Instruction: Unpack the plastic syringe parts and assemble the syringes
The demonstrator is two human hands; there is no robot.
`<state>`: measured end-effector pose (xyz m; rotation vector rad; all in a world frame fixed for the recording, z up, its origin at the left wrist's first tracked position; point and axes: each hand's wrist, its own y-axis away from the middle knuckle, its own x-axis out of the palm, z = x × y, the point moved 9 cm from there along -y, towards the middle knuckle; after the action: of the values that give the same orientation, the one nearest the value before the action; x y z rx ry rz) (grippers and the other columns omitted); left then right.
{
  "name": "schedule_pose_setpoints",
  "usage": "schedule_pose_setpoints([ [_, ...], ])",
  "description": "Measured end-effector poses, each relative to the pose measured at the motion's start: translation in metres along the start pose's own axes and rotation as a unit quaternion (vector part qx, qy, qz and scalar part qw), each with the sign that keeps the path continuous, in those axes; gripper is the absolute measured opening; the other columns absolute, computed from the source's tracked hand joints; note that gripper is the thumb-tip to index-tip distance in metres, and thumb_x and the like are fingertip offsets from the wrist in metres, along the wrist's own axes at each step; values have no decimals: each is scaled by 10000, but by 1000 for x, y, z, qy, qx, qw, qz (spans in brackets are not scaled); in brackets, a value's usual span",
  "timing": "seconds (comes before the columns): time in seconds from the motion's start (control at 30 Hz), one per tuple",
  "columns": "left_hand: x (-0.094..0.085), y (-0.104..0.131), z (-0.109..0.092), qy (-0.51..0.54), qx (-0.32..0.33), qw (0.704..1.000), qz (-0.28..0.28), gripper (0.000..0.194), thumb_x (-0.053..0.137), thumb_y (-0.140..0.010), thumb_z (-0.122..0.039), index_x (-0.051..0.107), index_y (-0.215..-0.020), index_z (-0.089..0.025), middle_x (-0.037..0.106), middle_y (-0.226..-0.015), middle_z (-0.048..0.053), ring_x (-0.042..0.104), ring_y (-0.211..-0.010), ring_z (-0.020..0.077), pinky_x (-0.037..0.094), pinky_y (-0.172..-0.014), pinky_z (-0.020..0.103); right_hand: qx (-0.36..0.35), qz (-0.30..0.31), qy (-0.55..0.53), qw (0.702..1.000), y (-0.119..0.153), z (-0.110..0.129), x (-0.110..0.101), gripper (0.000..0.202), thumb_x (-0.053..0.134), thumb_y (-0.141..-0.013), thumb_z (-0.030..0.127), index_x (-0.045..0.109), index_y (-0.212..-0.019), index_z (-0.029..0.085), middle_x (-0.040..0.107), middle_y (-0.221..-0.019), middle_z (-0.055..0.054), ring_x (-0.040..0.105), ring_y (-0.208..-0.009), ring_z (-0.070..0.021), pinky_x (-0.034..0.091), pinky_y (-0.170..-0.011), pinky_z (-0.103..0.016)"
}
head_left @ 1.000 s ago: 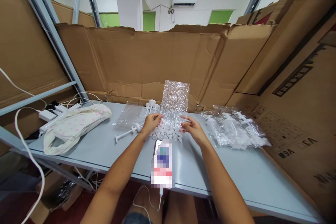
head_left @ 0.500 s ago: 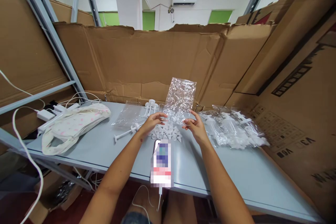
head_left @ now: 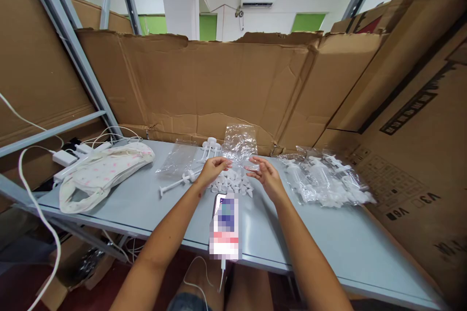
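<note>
A clear plastic bag (head_left: 240, 142) stands up between my hands, crinkled and see-through. My left hand (head_left: 216, 170) pinches its lower left edge. At the lower right edge, the fingertips of my right hand (head_left: 267, 176) hold it, the fingers slightly curled. Beneath the bag lies a heap of small white plastic pieces (head_left: 231, 183). Just behind my left hand are white plungers (head_left: 210, 146) with flanged ends, standing upright. A syringe-like part (head_left: 175, 187) lies to the left of that hand, next to a flat clear bag (head_left: 178, 160).
Filled clear bags of white syringe parts (head_left: 324, 180) lie on the right. A phone (head_left: 224, 226) with a cable sits at the table's front edge. On the left are a white patterned cloth pouch (head_left: 105, 175) and chargers (head_left: 65, 157). Cardboard walls (head_left: 219, 77) enclose the table.
The clear bag has come down and shifted left, showing less height. My right hand has moved slightly left, closer to my left hand.
</note>
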<state>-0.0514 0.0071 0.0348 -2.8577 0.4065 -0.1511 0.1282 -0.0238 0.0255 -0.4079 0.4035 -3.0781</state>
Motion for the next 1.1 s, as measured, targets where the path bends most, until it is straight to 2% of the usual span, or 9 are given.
schedule_pose_setpoints([
  [0.1, 1, -1, 3, 3, -2, 1000, 1, 307, 688, -697, -397, 678, -816, -114, 686, -802, 69, 641, -752, 152, 492, -703, 272, -15, -24, 24, 999, 0, -3, -3, 367, 707, -668, 471, 635, -933, 228, 610, -1129, -65, 648, -903, -226, 535, -806, -398],
  [0.23, 2, -1, 6, 14, -6, 1000, 3, 305, 693, -694, -388, 671, -821, -111, 685, -799, 70, 651, -743, 153, 495, -686, 264, -14, -59, 24, 998, 0, -10, -9, 279, 725, -655, 443, 631, -750, 198, 649, -1060, -66, 648, -896, -225, 507, -870, -426],
  [0.3, 2, -1, 7, 25, -7, 1000, 1, 303, 700, -688, -379, 667, -832, -114, 686, -812, 69, 656, -736, 153, 498, -679, 262, -12, -71, 23, 997, 0, -12, -11, 264, 730, -649, 429, 626, -719, 197, 661, -1037, -65, 640, -908, -219, 502, -882, -416],
  [0.57, -4, -4, 11, 70, -24, 997, -22, 302, 728, -662, -300, 667, -887, -108, 691, -790, 58, 665, -708, 153, 527, -677, 273, -12, -106, 18, 994, 0, -16, -18, 277, 755, -620, 346, 630, -821, 202, 665, -954, -44, 640, -833, -187, 516, -841, -400],
  [0.73, -5, -4, 15, 74, -47, 996, -2, 358, 694, -702, -247, 630, -1026, -110, 695, -888, 83, 670, -724, 153, 539, -705, 296, -12, -115, 31, 993, -1, -17, -22, 319, 766, -589, 352, 643, -835, 191, 665, -942, -47, 638, -818, -191, 526, -796, -391],
  [0.87, -2, -1, 14, 62, -60, 996, 14, 372, 654, -728, -195, 587, -1088, -126, 671, -801, 41, 675, -725, 151, 537, -691, 274, -17, -114, 42, 992, -1, -16, -24, 335, 760, -590, 346, 640, -863, 195, 662, -947, -47, 635, -803, -184, 533, -781, -384],
  [0.97, 0, 1, 12, 43, -61, 997, 19, 289, 645, -731, -200, 598, -1008, -134, 644, -802, 25, 673, -720, 144, 528, -669, 248, -19, -104, 46, 993, -2, -15, -23, 399, 755, -594, 346, 620, -939, 199, 660, -909, -43, 642, -778, -190, 538, -777, -406],
  [1.1, -1, 0, 12, 14, -50, 999, 4, 194, 651, -728, -251, 605, -865, -122, 635, -831, 33, 651, -669, 116, 514, -616, 224, -27, -101, 52, 993, -1, -14, -20, 381, 744, -608, 355, 610, -925, 191, 645, -839, -31, 650, -759, -206, 545, -758, -415],
])
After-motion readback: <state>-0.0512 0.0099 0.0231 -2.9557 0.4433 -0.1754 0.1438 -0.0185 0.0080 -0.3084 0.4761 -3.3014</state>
